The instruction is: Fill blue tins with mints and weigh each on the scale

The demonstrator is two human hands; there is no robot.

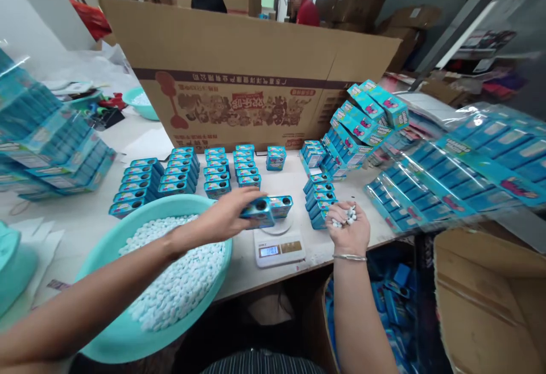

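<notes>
My left hand grips a small blue candy box with a round dark hole in its top. Right beside it, another blue candy box stands on the white digital scale, whose display is lit. My right hand is palm up with curled fingers, cupping several small white candies. Close to its fingers stands a row of blue boxes. Under my left forearm sits a turquoise basin full of white candies.
More rows of blue boxes stand behind the basin. A large cardboard carton blocks the table's back. Stacked blue packs flank both sides, some wrapped in clear plastic. Below right, an open carton adjoins blue boxes. People are beyond.
</notes>
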